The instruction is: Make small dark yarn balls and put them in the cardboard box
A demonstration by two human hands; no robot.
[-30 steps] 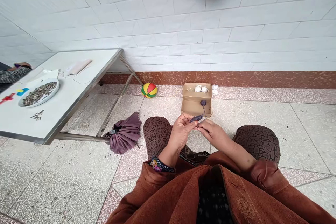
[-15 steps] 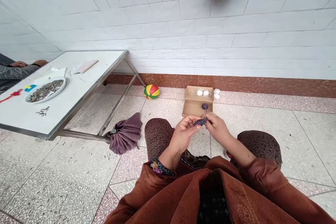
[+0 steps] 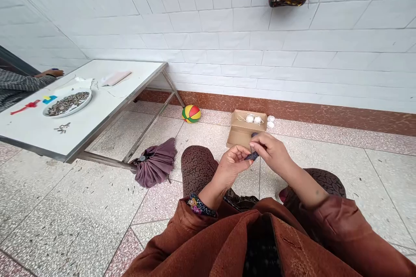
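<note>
Between the thumb and fingers of my left hand (image 3: 232, 162) is a small dark purple-grey piece of yarn work (image 3: 252, 156), knitted or crocheted. My right hand (image 3: 271, 150) is pinched closed just above its right end. A thin dark strand of yarn (image 3: 251, 148) runs from those fingertips down to the piece; whether a hook is also in the fingers is hidden. Behind the right fingers, a dark ball of yarn (image 3: 254, 134) shows in part. It lies in the open cardboard box (image 3: 238, 137) on the floor.
White balls (image 3: 253, 118) lie in the box's far part, others beside it. A white table (image 3: 107, 104) at left bears a plate of seeds (image 3: 69, 103). A folded purple umbrella (image 3: 156, 164) and a colourful ball (image 3: 191, 114) are near its legs. A person's arm (image 3: 29, 80) shows far left.
My right hand has lifted slightly off the yarn piece, and a strand now shows between them. The right hand now covers part of the yarn ball. The view has tilted up a little.
</note>
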